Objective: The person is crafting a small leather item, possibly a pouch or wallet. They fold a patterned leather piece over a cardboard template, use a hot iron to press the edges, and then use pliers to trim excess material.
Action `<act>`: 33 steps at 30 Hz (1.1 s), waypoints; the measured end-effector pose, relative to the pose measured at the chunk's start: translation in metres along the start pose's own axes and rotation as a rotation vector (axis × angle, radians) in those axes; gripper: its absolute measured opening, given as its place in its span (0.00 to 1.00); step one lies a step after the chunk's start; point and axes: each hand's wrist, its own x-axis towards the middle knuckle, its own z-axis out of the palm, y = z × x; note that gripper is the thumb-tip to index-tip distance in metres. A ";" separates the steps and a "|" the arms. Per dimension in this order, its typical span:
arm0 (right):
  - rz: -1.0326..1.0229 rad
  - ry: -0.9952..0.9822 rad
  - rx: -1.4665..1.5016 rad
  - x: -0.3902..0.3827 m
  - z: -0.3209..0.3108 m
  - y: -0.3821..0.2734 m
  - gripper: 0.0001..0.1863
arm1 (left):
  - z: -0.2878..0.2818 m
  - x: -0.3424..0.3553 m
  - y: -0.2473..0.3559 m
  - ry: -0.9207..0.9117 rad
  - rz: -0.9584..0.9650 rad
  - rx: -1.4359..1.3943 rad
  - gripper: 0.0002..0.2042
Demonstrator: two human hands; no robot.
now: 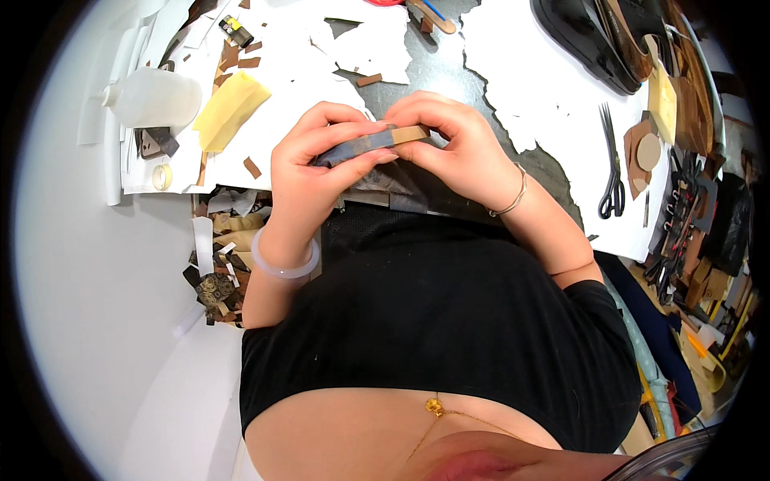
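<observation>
Both my hands meet at the near edge of the worktable, holding one narrow, thick-edged piece point(371, 143), dark grey-blue at its left and tan at its right. My left hand point(317, 152) is closed around the dark part, thumb along the near side and fingers along the far side. At the tan end, my right hand point(453, 140) pinches the piece between thumb and fingers. The broad face of the piece is mostly hidden, so its exact kind cannot be told.
On the left lie a yellow folded cloth point(231, 110), a translucent bottle point(160, 98) and a tape roll point(162, 176). Black scissors point(612, 172) rest at the right, below black shoes point(589, 44). Torn white paper point(521, 88) covers the table. A scrap heap point(220, 276) sits below its left edge.
</observation>
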 end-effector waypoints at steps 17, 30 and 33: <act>0.120 0.011 0.603 0.017 0.021 0.020 0.11 | -0.008 0.023 0.032 0.024 0.037 0.170 0.14; -0.448 0.249 -0.490 0.103 -0.114 -0.024 0.22 | -0.003 0.041 0.035 0.001 -0.134 0.162 0.12; -0.395 0.440 -0.860 0.148 -0.139 -0.050 0.24 | -0.005 0.040 0.033 0.022 -0.110 0.191 0.12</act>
